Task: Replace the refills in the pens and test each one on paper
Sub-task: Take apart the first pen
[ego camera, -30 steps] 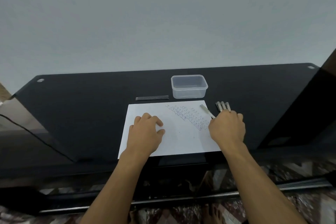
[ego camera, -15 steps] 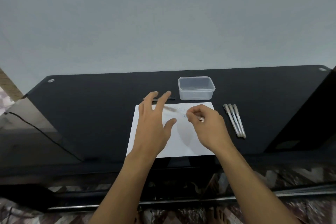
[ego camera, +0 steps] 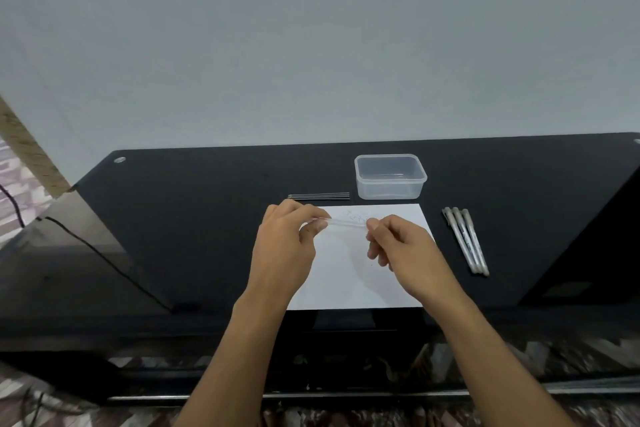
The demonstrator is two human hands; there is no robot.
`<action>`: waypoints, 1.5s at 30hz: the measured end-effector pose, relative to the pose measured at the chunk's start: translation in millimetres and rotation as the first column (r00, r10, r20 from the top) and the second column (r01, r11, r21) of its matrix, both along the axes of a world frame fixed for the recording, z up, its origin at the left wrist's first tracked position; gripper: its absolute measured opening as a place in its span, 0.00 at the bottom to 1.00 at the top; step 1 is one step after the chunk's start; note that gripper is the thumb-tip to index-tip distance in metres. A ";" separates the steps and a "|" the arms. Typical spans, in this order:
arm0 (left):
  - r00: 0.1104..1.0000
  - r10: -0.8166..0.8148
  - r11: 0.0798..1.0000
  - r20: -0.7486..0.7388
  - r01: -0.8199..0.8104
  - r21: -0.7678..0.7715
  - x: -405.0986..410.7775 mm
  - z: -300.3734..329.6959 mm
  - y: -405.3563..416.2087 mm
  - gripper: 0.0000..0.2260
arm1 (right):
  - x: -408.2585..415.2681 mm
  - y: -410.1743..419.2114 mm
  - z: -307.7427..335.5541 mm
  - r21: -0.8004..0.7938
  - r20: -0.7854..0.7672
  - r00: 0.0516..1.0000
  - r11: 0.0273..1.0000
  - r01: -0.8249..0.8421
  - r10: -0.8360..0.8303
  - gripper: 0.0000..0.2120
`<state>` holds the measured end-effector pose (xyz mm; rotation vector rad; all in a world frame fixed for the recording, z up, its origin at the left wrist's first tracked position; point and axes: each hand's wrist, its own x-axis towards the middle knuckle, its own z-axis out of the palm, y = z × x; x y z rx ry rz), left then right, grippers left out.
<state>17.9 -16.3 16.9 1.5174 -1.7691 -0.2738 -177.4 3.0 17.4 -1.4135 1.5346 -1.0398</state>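
Note:
A clear pen (ego camera: 346, 222) is held level above the white paper (ego camera: 349, 274). My left hand (ego camera: 287, 250) pinches its left end and my right hand (ego camera: 405, 253) pinches its right end. The paper lies on the black table (ego camera: 194, 211) and carries faint scribbles near its top edge. Three more pens (ego camera: 465, 241) lie side by side on the table to the right of the paper. A few thin dark refills (ego camera: 318, 196) lie in a row just beyond the paper's top left corner.
An empty clear plastic box (ego camera: 390, 177) stands behind the paper. A dark cable (ego camera: 90, 246) runs across the lower glass shelf at the left. The table's front edge is just under my wrists. A plain wall rises behind the table.
My right hand lifted the pen from the paper toward the middle. My left hand rose off the paper and took hold of the pen's other end.

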 end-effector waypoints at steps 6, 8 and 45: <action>1.000 -0.020 1.000 -0.008 0.020 -0.011 -8.5 1.2 -2.7 0.06 | 3.2 -2.2 2.8 0.010 0.033 0.999 1.000 0.009 -0.009 0.25; 0.999 0.020 1.000 -0.032 -0.020 0.016 -11.8 2.4 -3.9 0.10 | 4.9 -2.5 2.9 -0.036 0.017 1.000 0.999 0.004 -0.003 0.24; 0.994 0.062 0.993 -0.092 -0.053 0.104 -3.0 3.8 1.7 0.08 | -8.8 -4.5 2.6 -0.001 0.211 0.977 1.000 -0.022 0.022 0.12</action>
